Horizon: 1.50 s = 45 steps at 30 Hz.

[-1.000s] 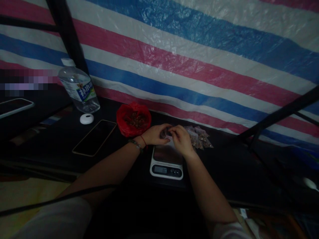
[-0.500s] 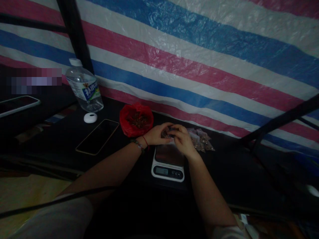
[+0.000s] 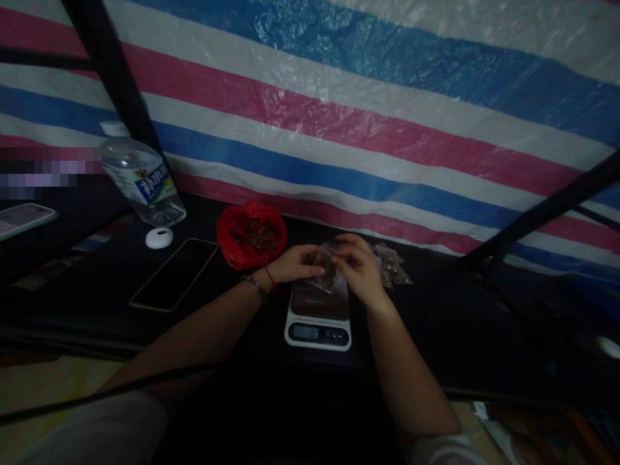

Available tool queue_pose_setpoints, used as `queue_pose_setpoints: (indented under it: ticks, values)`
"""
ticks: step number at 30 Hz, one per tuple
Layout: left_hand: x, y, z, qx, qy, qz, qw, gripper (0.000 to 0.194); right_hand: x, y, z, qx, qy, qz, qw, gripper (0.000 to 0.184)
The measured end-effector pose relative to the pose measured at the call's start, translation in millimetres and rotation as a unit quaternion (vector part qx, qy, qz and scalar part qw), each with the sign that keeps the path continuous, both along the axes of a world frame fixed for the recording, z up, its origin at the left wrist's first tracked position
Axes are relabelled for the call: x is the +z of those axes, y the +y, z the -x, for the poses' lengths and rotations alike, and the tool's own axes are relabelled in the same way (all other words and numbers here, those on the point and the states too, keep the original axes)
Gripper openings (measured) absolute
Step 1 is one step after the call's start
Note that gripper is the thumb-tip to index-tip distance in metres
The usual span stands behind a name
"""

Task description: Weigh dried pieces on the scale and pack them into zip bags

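Well, left hand and right hand both pinch the small bag between their fingertips, so a slipped grip or unsealed top (can't tell) might spill its contents onto the scale just below the fingers.

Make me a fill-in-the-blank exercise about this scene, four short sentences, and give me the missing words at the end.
1. The left hand and the right hand hold a small clear bag over a digital weighing ____.
2. The open plastic bag with brown pieces in it is colored ____.
3. The cap on the large bottle is ____.
4. The group of filled bags lies nearer to the ____ hand.

Missing words: scale; red; white; right.
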<state>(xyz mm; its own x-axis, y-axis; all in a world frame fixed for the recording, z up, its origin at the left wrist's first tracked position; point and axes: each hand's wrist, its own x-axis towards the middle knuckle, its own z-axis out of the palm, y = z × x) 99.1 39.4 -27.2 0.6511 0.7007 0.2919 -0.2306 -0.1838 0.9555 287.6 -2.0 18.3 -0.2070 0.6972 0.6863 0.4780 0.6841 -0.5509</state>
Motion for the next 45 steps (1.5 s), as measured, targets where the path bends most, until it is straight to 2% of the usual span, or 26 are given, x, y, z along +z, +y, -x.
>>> queue_pose_setpoints:
  ticks: [4,7,8,11,16,22,27,31,41,45]
  values:
    - [1.9,-3,-3,0.027,0.081,-0.033,0.996,0.039,-10.2,7,0,-0.015,0.091,0.024,0.995,0.007]
    - [0.0,-2,-5,0.053,0.095,-0.033,0.994,0.036,-20.7,14,1,0.005,0.180,0.122,0.976,0.030]
    - [-1.1,-2,-5,0.066,0.091,-0.031,0.993,0.037,-24.1,16,1,0.011,0.205,0.158,0.966,0.032]
    - [-3.7,0,-6,0.109,0.072,-0.035,0.991,0.035,-31.8,21,1,0.014,0.238,0.215,0.947,0.022]
    - [-2.3,2,-5,0.139,0.020,-0.044,0.989,0.030,-35.1,22,2,-0.025,0.248,0.187,0.950,0.020]
    - [-1.8,5,-6,0.222,-0.022,-0.006,0.975,0.029,-38.3,19,10,-0.038,0.235,0.172,0.956,0.016]
    - [-1.1,4,-7,0.232,-0.060,0.033,0.970,0.029,-41.2,16,12,-0.044,0.215,0.141,0.965,0.014]
    - [-1.2,5,-7,0.247,-0.080,0.031,0.965,0.030,-40.8,15,12,-0.050,0.196,0.126,0.971,0.013]
    - [-5.9,15,0,0.300,-0.007,0.012,0.954,0.036,-40.8,16,13,-0.049,0.189,0.140,0.971,0.013]
    - [-2.5,14,1,0.313,0.012,-0.014,0.950,0.037,-42.0,18,11,-0.073,0.183,0.136,0.971,0.014]
